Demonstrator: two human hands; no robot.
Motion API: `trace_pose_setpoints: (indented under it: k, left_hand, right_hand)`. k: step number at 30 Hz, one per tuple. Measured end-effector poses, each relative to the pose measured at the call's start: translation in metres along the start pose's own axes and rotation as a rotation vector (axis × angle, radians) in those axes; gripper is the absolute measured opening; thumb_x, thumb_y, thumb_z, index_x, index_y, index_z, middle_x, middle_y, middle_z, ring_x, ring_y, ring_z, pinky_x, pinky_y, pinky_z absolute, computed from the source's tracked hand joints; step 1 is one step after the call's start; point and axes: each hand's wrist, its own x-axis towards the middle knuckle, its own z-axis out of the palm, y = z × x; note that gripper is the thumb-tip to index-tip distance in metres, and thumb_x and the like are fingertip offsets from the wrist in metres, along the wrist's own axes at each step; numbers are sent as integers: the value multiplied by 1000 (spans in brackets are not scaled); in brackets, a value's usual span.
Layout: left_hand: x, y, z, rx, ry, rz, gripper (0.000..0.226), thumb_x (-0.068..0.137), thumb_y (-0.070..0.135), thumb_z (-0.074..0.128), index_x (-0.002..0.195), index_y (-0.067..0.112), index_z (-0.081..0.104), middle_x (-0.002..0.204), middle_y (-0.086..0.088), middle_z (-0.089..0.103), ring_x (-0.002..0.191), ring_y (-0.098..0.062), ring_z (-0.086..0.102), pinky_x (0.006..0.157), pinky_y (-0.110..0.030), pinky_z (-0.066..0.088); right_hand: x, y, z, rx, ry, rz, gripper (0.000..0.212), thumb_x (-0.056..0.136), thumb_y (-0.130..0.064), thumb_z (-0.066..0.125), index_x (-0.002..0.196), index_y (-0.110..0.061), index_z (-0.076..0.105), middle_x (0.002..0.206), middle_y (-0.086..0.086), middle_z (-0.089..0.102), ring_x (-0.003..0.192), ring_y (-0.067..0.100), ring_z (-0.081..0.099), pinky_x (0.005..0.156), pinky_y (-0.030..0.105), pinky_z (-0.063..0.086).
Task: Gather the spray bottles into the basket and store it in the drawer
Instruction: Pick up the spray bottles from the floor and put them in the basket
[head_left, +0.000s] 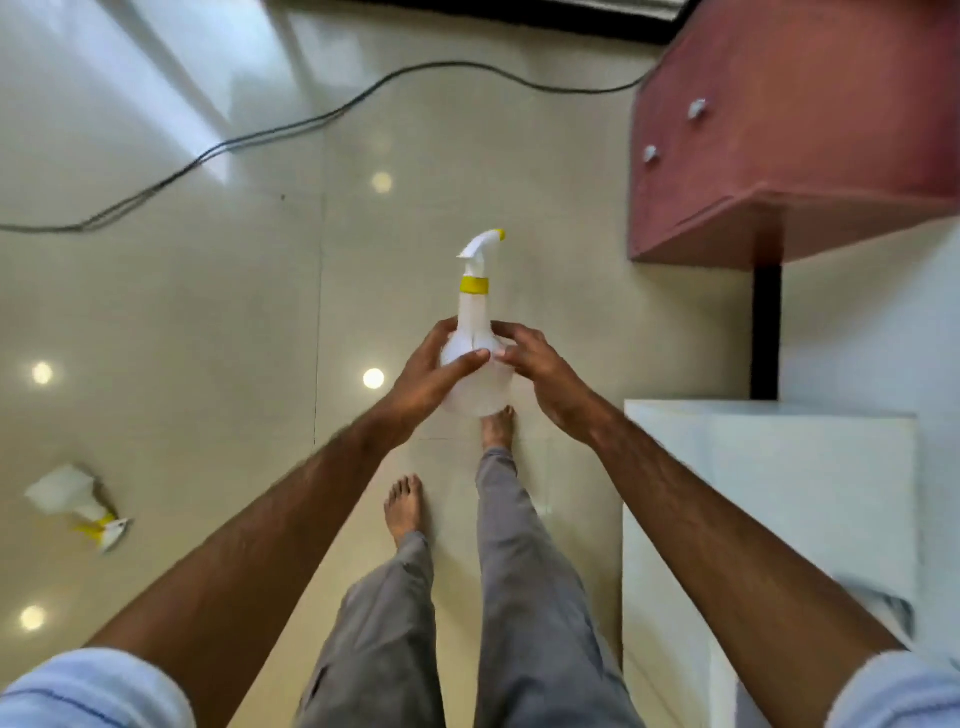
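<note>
A spray bottle (475, 358) is held upright, closed in by both the left hand (434, 371) and right hand (540, 366); a second bottle (78, 506) is seen lying on the floor (208, 312), near left, closer to the left grip.

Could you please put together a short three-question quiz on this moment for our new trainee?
1. True or false: the spray bottle in the middle of the view is held by both the left hand and the right hand.
2. Where is the second spray bottle? A. standing on the white cabinet; B. lying on the floor to the person's left; C. inside a basket.
3. Fill in: the collar and nozzle tip of the held bottle are ____.

Key: 1 true; 2 B; 3 yellow.
</note>
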Motion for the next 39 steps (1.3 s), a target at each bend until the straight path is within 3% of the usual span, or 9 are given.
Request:
trace_pose_setpoints:
  k: [3, 10, 14, 18, 22, 25, 30, 33, 39]
  left_hand:
    - [-44, 41, 30, 327, -134, 161, 55, 84, 35, 75, 133, 29, 51, 122, 9, 60, 110, -4, 60, 85, -15, 48]
    - [-96, 65, 151, 842, -392, 414, 96, 65, 49, 83, 146, 29, 34, 137, 3, 50, 123, -14, 48, 103, -37, 45]
    - [-115, 47, 238, 974, -595, 533, 103, 59, 60, 79, 146, 30, 32, 142, 4, 46, 126, -17, 47, 105, -42, 45]
    - [-142, 4, 335, 1025, -888, 483, 111, 61, 43, 89, 151, 27, 25, 148, 2, 39, 131, -16, 42, 107, -33, 40]
    - [-146, -53, 413, 1242, -1012, 539, 87, 76, 26, 79, 149, 16, 33, 148, -10, 43, 134, -28, 43, 110, -48, 41]
    - [-138, -83, 459, 1274, -969, 504, 55, 86, 13, 64, 139, 8, 47, 139, -16, 50, 131, -34, 46, 111, -49, 37]
    - [-108, -124, 525, 1337, -820, 339, 48, 94, 17, 58, 140, 12, 45, 142, -15, 47, 132, -28, 46, 103, -29, 34]
    - [-88, -147, 548, 1376, -793, 258, 56, 95, 16, 57, 147, 12, 35, 147, -15, 41, 133, -27, 45, 93, -24, 34]
    - [-48, -180, 564, 1197, -798, 69, 55, 91, 7, 53, 144, 16, 41, 140, -10, 52, 128, -28, 52, 104, -42, 47]
  right_hand:
    - [-76, -33, -17, 68, 190, -49, 22, 94, -36, 56, 114, -29, 62, 115, -13, 59, 107, 4, 56, 87, 22, 43]
    - [-244, -2, -74, 273, 633, -68, 21, 91, -34, 69, 109, -23, 72, 95, -2, 69, 69, 12, 60, 61, 26, 48]
    - [-330, 56, -104, 437, 751, -71, 27, 88, -17, 74, 113, -11, 68, 92, 10, 70, 74, 22, 67, 64, 34, 57]
    - [-408, 136, -124, 538, 1021, -45, 28, 87, -7, 73, 114, -4, 66, 90, 15, 70, 73, 20, 70, 68, 29, 60]
    - [-457, 231, -140, 547, 1277, 54, 27, 80, -27, 79, 106, -28, 72, 98, 4, 76, 89, 20, 74, 82, 43, 61]
    - [-470, 285, -159, 509, 1394, 85, 34, 79, -25, 80, 111, -17, 71, 105, 3, 75, 101, 20, 70, 91, 49, 57]
    - [-458, 343, -197, 503, 1443, 78, 38, 77, -17, 80, 113, -12, 67, 108, 4, 72, 100, 17, 67, 91, 37, 56]
    - [-430, 371, -215, 496, 1420, 61, 40, 77, -13, 80, 114, -11, 66, 106, 6, 70, 95, 16, 68, 79, 14, 53]
    - [-386, 405, -248, 381, 1239, -46, 37, 75, 1, 75, 106, -16, 64, 113, 5, 69, 93, 7, 64, 80, 8, 46]
